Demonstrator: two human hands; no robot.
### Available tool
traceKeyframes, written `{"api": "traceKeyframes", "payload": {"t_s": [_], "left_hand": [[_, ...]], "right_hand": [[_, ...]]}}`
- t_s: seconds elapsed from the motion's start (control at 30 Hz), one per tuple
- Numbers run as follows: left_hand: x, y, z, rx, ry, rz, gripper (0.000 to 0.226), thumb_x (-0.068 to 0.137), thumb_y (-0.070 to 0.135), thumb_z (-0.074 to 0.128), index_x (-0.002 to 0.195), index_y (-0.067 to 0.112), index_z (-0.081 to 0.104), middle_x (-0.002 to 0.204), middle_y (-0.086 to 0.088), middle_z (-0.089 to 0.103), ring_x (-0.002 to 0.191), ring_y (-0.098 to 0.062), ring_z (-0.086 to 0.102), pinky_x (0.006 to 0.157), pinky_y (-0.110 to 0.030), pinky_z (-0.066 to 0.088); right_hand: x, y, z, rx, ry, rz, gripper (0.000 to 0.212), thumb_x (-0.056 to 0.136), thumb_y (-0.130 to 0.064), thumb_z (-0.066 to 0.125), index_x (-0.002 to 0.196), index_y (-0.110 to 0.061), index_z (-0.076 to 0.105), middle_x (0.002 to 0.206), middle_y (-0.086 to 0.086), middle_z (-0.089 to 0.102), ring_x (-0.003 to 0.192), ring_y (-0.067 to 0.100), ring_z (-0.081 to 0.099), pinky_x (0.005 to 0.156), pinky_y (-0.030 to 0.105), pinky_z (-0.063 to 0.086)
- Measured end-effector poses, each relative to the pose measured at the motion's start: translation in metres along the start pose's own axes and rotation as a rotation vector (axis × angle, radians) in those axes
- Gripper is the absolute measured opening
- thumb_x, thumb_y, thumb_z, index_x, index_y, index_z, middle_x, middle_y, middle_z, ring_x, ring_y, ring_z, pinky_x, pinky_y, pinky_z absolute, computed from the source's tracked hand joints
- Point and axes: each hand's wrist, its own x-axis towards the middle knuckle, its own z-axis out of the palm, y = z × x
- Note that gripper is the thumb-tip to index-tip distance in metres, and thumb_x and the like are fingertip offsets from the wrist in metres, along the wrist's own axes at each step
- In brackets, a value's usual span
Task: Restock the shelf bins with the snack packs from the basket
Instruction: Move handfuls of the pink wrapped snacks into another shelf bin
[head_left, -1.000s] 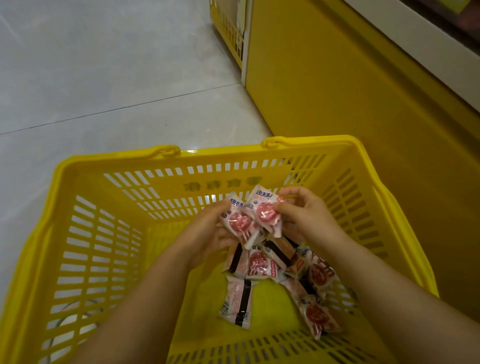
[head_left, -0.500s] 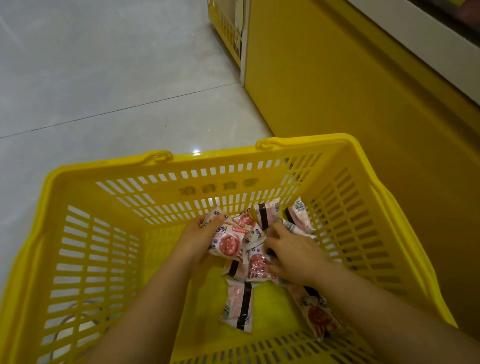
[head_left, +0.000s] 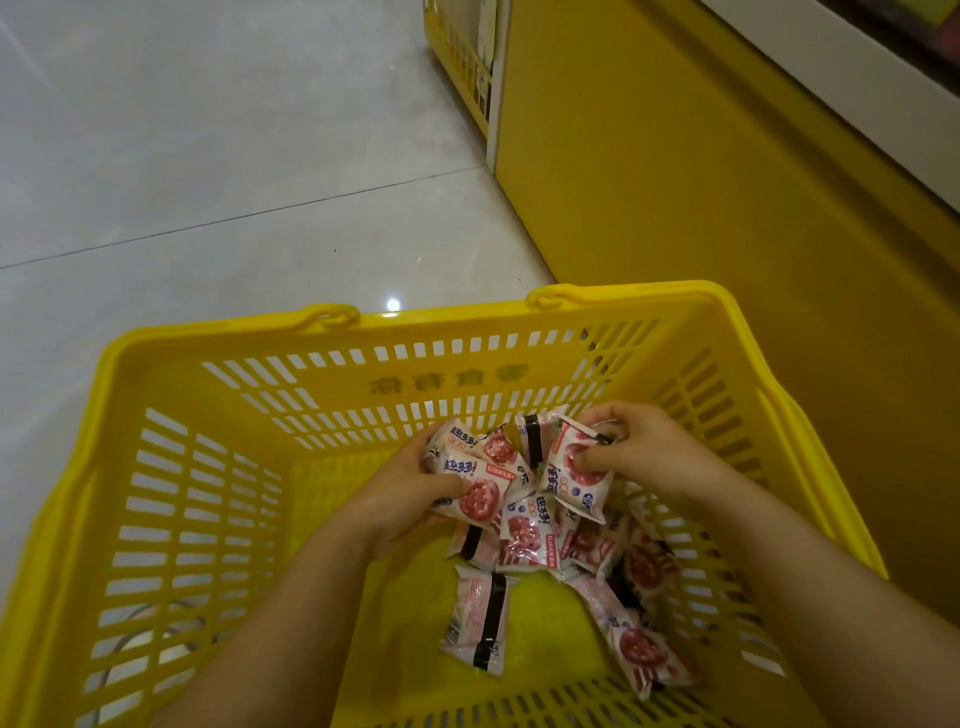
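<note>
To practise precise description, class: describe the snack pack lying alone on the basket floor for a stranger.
Find the yellow basket. On its bottom, nearer the camera than the snack packs the left hand and right hand grip, one pack lies between the forearms. Unlike the heaped others, it lies uncovered, back up, its black stripe whole.

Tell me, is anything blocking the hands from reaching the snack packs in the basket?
Nothing visible does. The left hand and right hand both grip snack packs inside the open-topped basket. The shelf bins are out of view, so that path cannot be judged.
</note>
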Motion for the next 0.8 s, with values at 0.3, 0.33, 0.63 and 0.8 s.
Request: {"api": "traceKeyframes", "payload": {"t_s": [0.3, 0.33, 0.63, 0.8], "left_hand": [[0.002, 0.0, 0.007, -0.205, -0.024, -0.002, 0.079, 0.073, 0.004, 0.077, 0.135, 0.037, 0.042, 0.115, -0.011, 0.067, 0.094, -0.032, 0.071, 0.076, -0.053, 0.058], [0.002, 0.0, 0.009, -0.234, -0.025, -0.011, 0.079, 0.072, 0.006, 0.077, 0.135, 0.038, 0.042, 0.116, -0.011, 0.067, 0.094, -0.031, 0.071, 0.073, -0.05, 0.058], [0.002, -0.004, 0.016, -0.201, -0.023, 0.014, 0.074, 0.071, 0.04, 0.075, 0.137, 0.026, 0.043, 0.116, -0.008, 0.069, 0.099, -0.029, 0.07, 0.078, -0.048, 0.058], [0.006, -0.012, 0.007, -0.093, 0.133, 0.055, 0.072, 0.08, 0.018, 0.076, 0.14, 0.029, 0.038, 0.119, -0.009, 0.065, 0.092, -0.027, 0.072, 0.083, -0.054, 0.056]], "right_hand": [[-0.002, -0.003, 0.026, 0.327, -0.17, 0.014, 0.038, 0.085, 0.0, 0.064, 0.113, -0.026, 0.061, 0.098, 0.006, 0.07, 0.086, 0.023, 0.072, 0.077, 0.04, 0.059], [-0.002, -0.001, 0.032, 0.347, -0.125, -0.009, 0.038, 0.084, -0.001, 0.065, 0.11, -0.027, 0.061, 0.09, 0.0, 0.072, 0.084, 0.021, 0.072, 0.079, 0.041, 0.059], [0.0, 0.008, 0.059, 0.169, 0.06, -0.145, 0.027, 0.084, -0.028, 0.071, 0.104, -0.016, 0.059, 0.097, 0.014, 0.068, 0.088, 0.022, 0.07, 0.079, 0.04, 0.058], [0.008, 0.033, 0.058, -0.189, 0.1, -0.017, 0.032, 0.093, -0.03, 0.057, 0.12, -0.014, 0.053, 0.09, -0.002, 0.062, 0.077, 0.011, 0.059, 0.069, 0.027, 0.049]]}}
